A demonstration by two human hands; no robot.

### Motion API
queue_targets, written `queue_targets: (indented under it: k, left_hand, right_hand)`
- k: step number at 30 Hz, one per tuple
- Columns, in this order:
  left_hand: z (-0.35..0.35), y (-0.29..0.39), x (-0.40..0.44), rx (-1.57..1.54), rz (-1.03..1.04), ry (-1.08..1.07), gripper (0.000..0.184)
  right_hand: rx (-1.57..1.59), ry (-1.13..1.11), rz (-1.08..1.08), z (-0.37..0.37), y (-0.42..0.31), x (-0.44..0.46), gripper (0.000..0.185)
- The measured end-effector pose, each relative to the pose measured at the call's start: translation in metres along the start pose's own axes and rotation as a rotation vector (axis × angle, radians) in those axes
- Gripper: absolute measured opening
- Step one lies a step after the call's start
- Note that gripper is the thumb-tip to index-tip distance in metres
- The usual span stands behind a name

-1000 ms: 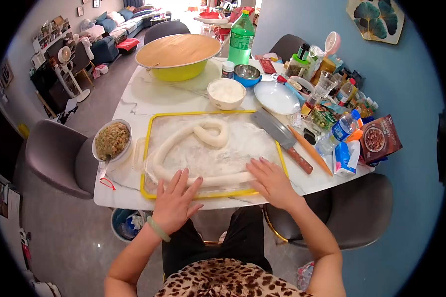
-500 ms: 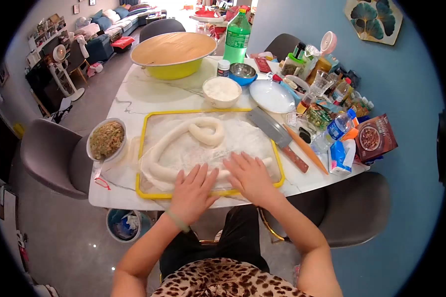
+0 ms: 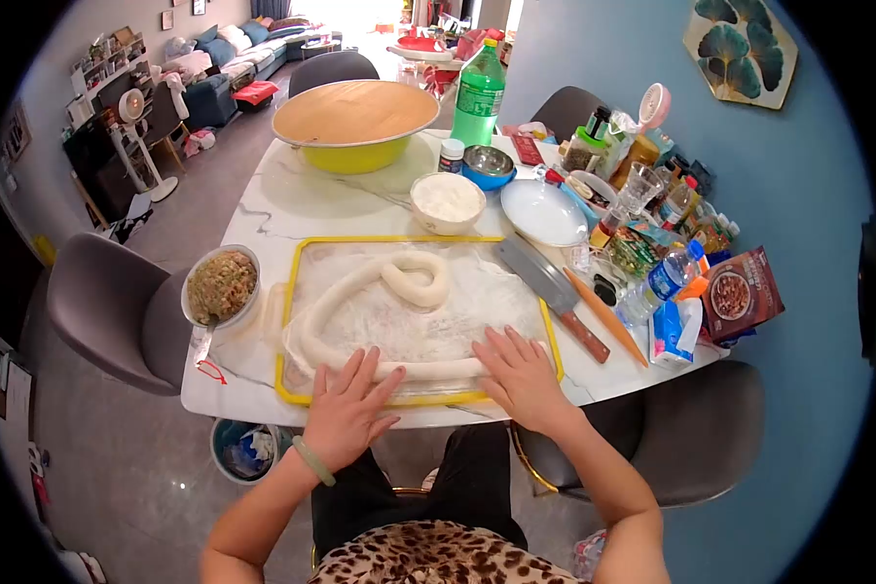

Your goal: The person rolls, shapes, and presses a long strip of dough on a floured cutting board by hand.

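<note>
A long, pale dough rope [image 3: 428, 371] curls across a floured board with a yellow rim [image 3: 399, 239], its far end coiled into a loop. My left hand [image 3: 348, 409] lies flat with spread fingers on the near stretch of the rope, toward the left. Over the rope's right end rests my right hand [image 3: 526, 382], fingers stretched out, covering the tip. Neither hand grasps anything. To the right of the right hand a cleaver [image 3: 545, 277] lies across the board's edge, with a tapered wooden rolling pin [image 3: 605, 316] beside it.
Left of the board stands a bowl of minced filling [image 3: 222, 285] with a spoon. Behind the board are a bowl of flour [image 3: 448, 201], a white plate [image 3: 545, 212] and a large covered yellow basin [image 3: 355, 146]. Bottles, including a water bottle [image 3: 662, 282], crowd the right side.
My hands have moved apart along the rope, the left one leftward and the right one rightward. More of the dough shows between them. The whole view has shifted slightly.
</note>
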State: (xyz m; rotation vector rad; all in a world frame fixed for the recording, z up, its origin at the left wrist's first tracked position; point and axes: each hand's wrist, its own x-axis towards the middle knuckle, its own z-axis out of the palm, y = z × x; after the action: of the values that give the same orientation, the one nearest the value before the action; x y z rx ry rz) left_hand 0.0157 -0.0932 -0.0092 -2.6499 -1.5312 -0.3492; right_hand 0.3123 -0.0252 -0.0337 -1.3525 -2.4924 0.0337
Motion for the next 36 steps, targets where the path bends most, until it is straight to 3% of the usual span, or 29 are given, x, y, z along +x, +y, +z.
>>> queue_targets:
  k: [3,7,14,23,26,28,32,36]
  left_hand:
    - [0.006,-0.005,0.02,-0.012,-0.046,0.02,0.059]
    - [0.011,-0.02,0.07,-0.015,-0.178,-0.059,0.058]
    - [-0.009,-0.004,0.002,-0.009,-0.034,-0.052,0.06]
    - [0.013,-0.02,0.074,0.054,-0.174,-0.048,0.063]
    - [0.018,-0.007,0.084,-0.06,-0.169,-0.086,0.064]
    - [0.025,0.002,0.08,-0.065,-0.162,-0.038,0.067]
    - [0.016,0.019,0.026,-0.062,-0.042,-0.056,0.072]
    - [0.027,0.012,0.029,-0.056,-0.077,0.003,0.069]
  right_hand:
    - [-0.025,-0.015,0.015,0.007,-0.003,-0.003,0.047]
    - [-0.056,0.058,0.112,0.024,0.027,0.064,0.047]
    - [-0.023,-0.003,0.03,-0.001,0.001,-0.007,0.046]
    - [-0.079,-0.005,0.106,0.021,0.014,0.072,0.049]
    - [-0.056,0.035,0.122,0.035,-0.006,0.086,0.05]
    - [-0.069,0.151,0.172,0.047,-0.024,0.078,0.051]
    - [-0.046,0.125,0.084,0.019,-0.041,0.019,0.047]
    - [-0.1,0.15,0.029,0.023,-0.025,0.015,0.041]
